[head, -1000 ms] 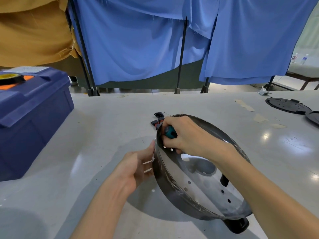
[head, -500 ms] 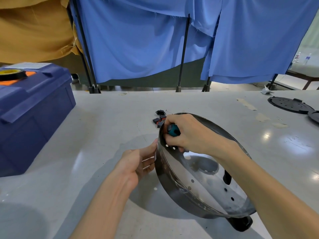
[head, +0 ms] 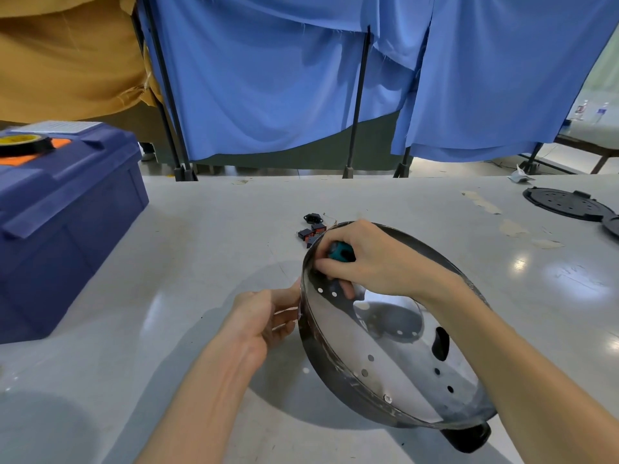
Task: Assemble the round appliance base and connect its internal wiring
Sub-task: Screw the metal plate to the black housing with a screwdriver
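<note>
The round metal appliance base (head: 378,370) stands tilted on its edge on the grey table (head: 167,296), its shiny inside facing me. Inside its upper left rim, my right hand (head: 361,259) grips a teal-handled tool (head: 340,251) held against the wall. On the outside of the wall, my left hand (head: 264,321) has its fingers against the rim opposite the tool; what it holds is hidden. Small black and red electrical parts (head: 311,229) lie on the table just behind the base. A black foot (head: 467,437) sticks out at the base's lower edge.
A dark blue plastic box (head: 63,222) with a tape roll (head: 25,144) on its lid stands at the left. Black round plates (head: 566,202) lie at the far right. Blue curtains on black stands hang behind the table.
Both hands stay at the same spot on the rim. The base and hands have barely shifted in view.
</note>
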The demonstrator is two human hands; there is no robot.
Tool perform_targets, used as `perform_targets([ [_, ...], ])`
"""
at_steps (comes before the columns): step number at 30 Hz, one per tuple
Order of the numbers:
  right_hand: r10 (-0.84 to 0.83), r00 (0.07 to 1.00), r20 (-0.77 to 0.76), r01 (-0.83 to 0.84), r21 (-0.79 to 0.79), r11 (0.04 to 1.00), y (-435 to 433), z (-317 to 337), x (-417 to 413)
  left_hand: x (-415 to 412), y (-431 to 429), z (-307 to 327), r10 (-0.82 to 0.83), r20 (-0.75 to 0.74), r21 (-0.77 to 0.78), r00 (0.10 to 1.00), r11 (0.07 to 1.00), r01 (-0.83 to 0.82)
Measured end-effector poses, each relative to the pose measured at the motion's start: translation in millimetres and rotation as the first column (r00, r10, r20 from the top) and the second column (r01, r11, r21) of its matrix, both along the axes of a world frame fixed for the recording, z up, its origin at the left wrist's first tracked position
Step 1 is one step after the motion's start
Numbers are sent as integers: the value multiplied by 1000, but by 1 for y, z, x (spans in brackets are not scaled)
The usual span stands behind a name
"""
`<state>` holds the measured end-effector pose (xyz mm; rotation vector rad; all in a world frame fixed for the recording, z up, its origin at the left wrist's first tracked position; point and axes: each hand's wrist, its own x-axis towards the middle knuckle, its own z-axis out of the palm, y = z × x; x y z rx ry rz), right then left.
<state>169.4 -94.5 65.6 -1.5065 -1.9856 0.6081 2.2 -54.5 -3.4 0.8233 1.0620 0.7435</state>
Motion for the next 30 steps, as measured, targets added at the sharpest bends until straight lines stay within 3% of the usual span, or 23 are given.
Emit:
perform_targets([
  [7,31,999,-13,-31,-11,999,4,-7,-1,-7,1,3,22,-314,280,949,957,71],
  [11,42,999,-25,-43,-44,998,5,-13,-8,-8,5,-4,40,-416,351,908,929,120],
  [18,79,995,66,-68,-148,987,6,-20,-21,-18,8,-7,16,-747,334,665,874,354],
  [23,89,995,46,-80,-175,981,7,-20,-22,-21,9,-3,84,-830,364,552,831,421],
  [30,76,997,31,-67,-224,972,9,-18,-20,-23,13,-5,113,-818,411,564,801,435],
])
